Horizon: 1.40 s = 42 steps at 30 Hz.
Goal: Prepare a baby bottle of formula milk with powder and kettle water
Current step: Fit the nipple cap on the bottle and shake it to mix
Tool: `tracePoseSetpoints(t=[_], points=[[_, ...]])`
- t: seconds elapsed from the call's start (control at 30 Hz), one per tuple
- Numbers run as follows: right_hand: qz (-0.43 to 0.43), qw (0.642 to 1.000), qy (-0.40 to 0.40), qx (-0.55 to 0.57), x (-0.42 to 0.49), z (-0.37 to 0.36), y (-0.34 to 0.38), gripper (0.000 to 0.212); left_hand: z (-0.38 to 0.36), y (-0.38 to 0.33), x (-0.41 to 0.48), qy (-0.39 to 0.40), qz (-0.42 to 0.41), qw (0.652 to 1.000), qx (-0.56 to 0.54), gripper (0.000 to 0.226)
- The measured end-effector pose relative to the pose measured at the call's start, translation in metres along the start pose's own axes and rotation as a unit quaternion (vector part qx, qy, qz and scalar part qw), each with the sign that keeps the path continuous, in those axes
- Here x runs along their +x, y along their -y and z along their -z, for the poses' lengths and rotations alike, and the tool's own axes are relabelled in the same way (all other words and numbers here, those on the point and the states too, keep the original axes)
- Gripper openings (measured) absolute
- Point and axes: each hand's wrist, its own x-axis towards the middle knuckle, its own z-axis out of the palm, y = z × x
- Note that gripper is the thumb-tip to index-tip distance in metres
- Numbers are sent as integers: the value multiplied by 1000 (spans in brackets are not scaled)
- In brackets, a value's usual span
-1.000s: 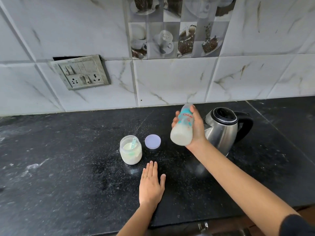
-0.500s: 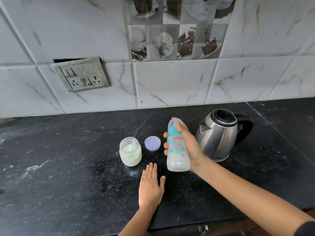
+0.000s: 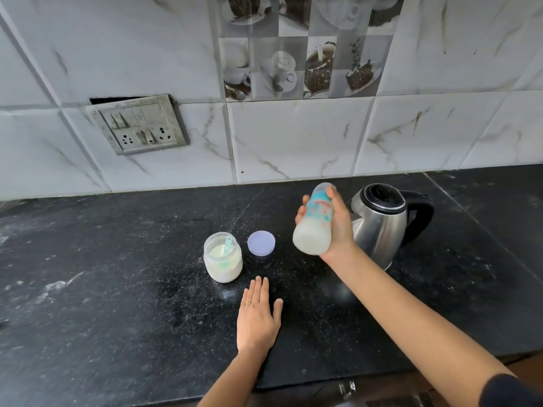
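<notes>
Black speckled counter (image 3: 117, 289), white marbled tiles (image 3: 293, 136), lilac lid (image 3: 261, 242), steel-and-black kettle (image 3: 382, 227), teal-printed bottle (image 3: 316, 221)

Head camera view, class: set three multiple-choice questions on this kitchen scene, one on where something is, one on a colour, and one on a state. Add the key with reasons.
1. Where does the lilac lid lie?
A. On the counter, between the powder jar and the kettle
B. Screwed onto the jar
C. On top of the kettle

2. What colour is the scoop in the jar?
A. Red
B. Pale green
C. Black

3. How is the left hand?
A. Gripping the jar
B. Pinching the lid
C. Flat on the counter, fingers straight

Key:
1 A: the lid sits on the counter beside the open jar.
2 B: a pale green handle stands in the powder.
3 C: the palm lies down and holds nothing, while the right hand grips the baby bottle.
</notes>
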Motion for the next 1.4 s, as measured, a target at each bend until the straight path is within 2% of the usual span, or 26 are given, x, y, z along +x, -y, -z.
tracePoseSetpoints(t=[0.2, 0.27, 0.37, 0.47, 0.53, 0.57, 0.67, 0.8, 0.87, 0.97, 1.0, 1.1, 1.17, 1.23, 1.3, 1.4], points=[[-21, 993, 56, -102, -19, 14, -16, 32, -1, 0, 0, 2, 3, 1000, -1, 83], [8, 998, 38, -41, -8, 8, -4, 24, -1, 0, 1, 3, 0, 1000, 3, 83], [27, 999, -4, 22, 0, -1, 10, 29, -1, 0, 1, -1, 0, 1000, 3, 82], [-14, 995, 65, -76, -15, 7, -15, 29, -1, 0, 2, 2, 1, 1000, -2, 82], [-20, 989, 100, -103, -19, 6, -21, 35, -1, 0, 1, -1, 2, 1000, -5, 82], [-12, 991, 104, -82, -13, 4, -17, 42, -1, 0, 1, -2, 1, 1000, -6, 81], [15, 998, 67, -13, 3, -6, 0, 54, -2, 1, 1, 0, 1, 1000, -3, 81], [-20, 987, 131, -87, -9, 0, -20, 73, -1, 1, 1, -3, 3, 1000, -7, 80], [-15, 987, 128, -92, -11, -3, -19, 66, -1, 0, 0, -5, 1, 1000, -8, 80], [-5, 999, 37, -2, 3, -11, 0, 39, -1, 1, 1, 0, -2, 1000, -5, 81], [-4, 1000, 21, 8, 3, -11, 1, 36, -1, 1, 1, 0, -1, 1000, -4, 81], [-17, 996, 62, -64, -6, -1, -21, 38, 0, 0, 1, 1, 1, 1000, -6, 82], [-16, 991, 84, -106, -15, 0, -27, 30, 0, 0, 1, -1, 1, 1000, -7, 82], [-13, 996, 68, -52, -7, -6, -17, 28, -1, 1, 1, -1, -1, 1000, -7, 82], [-1, 1000, 17, 13, 0, -8, -5, 30, 0, 1, 1, -1, -2, 1000, -9, 82], [-19, 997, 52, -53, -6, 1, -19, 36, 0, 1, 2, 0, -2, 1000, -11, 83]])
